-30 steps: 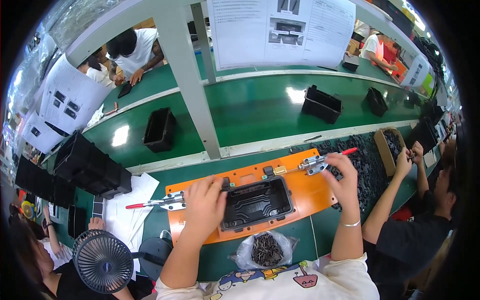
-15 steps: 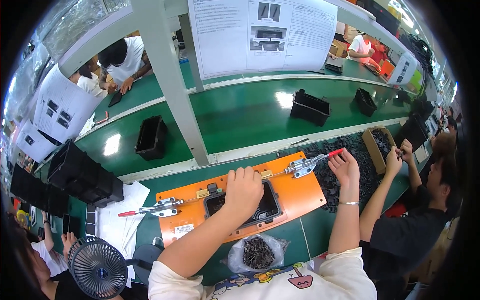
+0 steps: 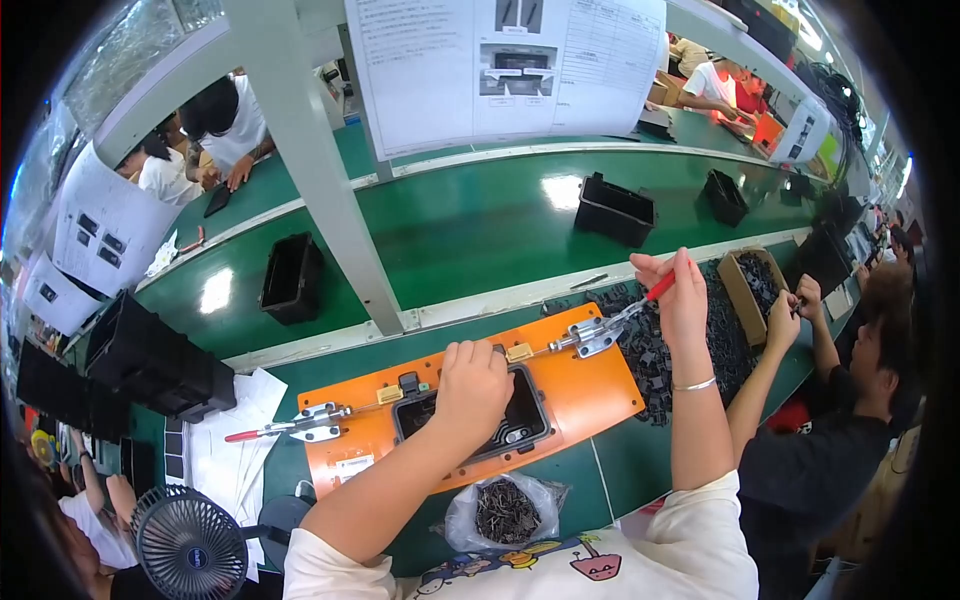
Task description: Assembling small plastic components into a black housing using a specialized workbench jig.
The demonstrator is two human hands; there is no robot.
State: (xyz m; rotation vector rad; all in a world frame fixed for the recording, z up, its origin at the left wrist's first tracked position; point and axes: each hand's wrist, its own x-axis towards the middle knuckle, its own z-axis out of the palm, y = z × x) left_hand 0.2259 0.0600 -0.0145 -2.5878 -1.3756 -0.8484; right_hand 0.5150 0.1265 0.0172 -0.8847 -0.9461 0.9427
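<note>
An orange fixture plate [image 3: 590, 380] lies on the bench with a black plastic box [image 3: 535, 405] set in it, open side up. My left hand [image 3: 472, 390] is over the box, its fingers curled at the far rim. Whatever its fingertips hold is hidden. My right hand [image 3: 684, 305] has the red handle [image 3: 660, 287] of the right toggle clamp [image 3: 597, 336], which is tilted up. The left toggle clamp [image 3: 320, 421] lies flat, its red handle pointing left. A small black part [image 3: 409, 384] sits at the far rim, left of my left hand.
A plastic bag of small dark parts [image 3: 505, 512] stands near me. Right of the plate are piled black parts [image 3: 650, 375] and a cardboard box [image 3: 745, 300]; a co-worker's hands [image 3: 795, 305] work beside it. Stacked black boxes [image 3: 150, 350], papers [image 3: 228, 430] and a fan [image 3: 192, 545] are left.
My right hand has closed round the red handle and swung it from nearly flat to a steeper tilt. My left hand stays at the box. The whole view has shifted slightly.
</note>
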